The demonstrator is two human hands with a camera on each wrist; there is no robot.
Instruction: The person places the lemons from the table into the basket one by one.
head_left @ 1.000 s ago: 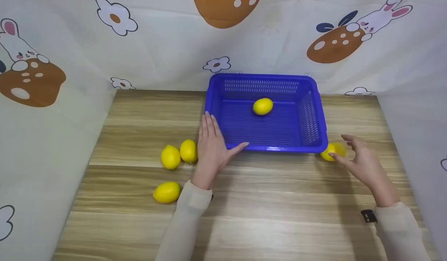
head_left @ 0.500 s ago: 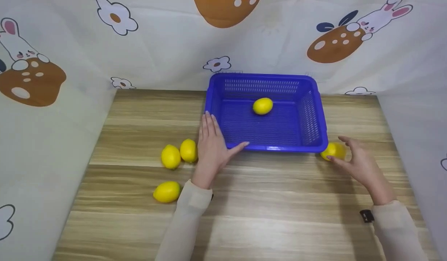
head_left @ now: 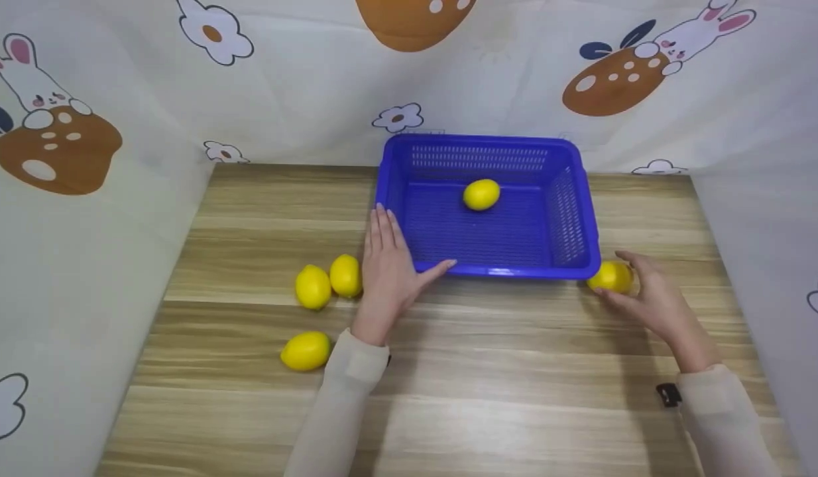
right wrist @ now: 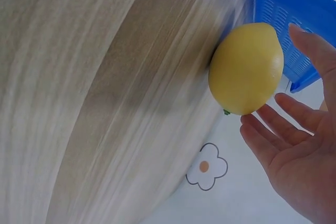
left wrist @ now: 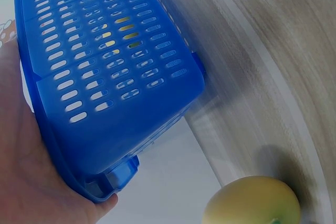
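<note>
A blue perforated plastic basket (head_left: 495, 272) stands at the back of the table with one lemon (head_left: 481, 195) inside. My left hand (head_left: 388, 271) rests on its near left corner, fingers straight along the left rim and thumb across the front rim. Beside the basket's near right corner lies another lemon (head_left: 610, 277). Around that lemon my right hand (head_left: 657, 298) is spread. In the right wrist view the fingertips (right wrist: 251, 121) are at the lemon's side, touching or nearly so, while the thumb (right wrist: 307, 43) stands apart from it.
Left of my left hand lie two lemons close together, one left (head_left: 313, 287) and one right (head_left: 346, 275), with a third lemon (head_left: 305, 351) nearer the front. Printed cloth (head_left: 303, 99) walls the wooden table (head_left: 488, 397) at the back and sides.
My right hand has moved slightly left, closer around the lemon at the basket's right corner. The left hand, basket and lemons have stayed in place.
</note>
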